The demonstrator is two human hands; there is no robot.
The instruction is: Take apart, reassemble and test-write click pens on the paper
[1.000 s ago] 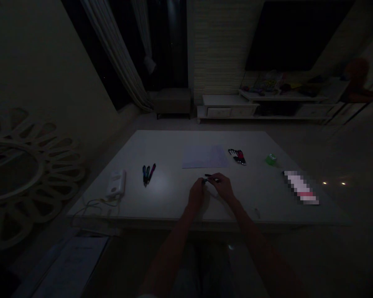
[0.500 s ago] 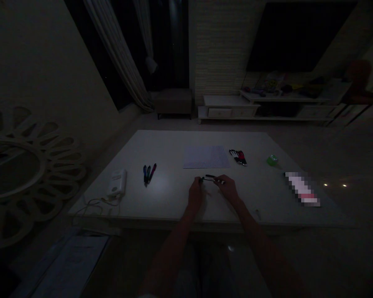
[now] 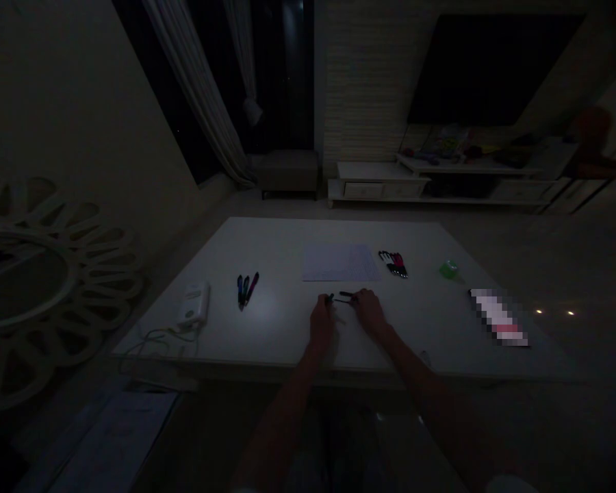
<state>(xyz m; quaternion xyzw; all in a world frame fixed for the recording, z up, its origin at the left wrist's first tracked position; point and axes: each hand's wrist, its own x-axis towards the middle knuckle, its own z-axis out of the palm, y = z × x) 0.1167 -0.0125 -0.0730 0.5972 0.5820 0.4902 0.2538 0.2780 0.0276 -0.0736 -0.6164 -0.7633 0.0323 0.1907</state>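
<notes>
Dark pen (image 3: 345,296) pinched between left hand (image 3: 322,323) and right hand (image 3: 368,310), both clamped over table (image 3: 282,335); best kept level, 2 grips steady.

I see my two hands (image 3: 345,316), one pen (image 3: 345,297) between them, three pens (image 3: 247,289) together, one paper (image 3: 340,263), one green thing (image 3: 448,270), and one pen group (image 3: 393,263) I cannot count exactly.
</notes>
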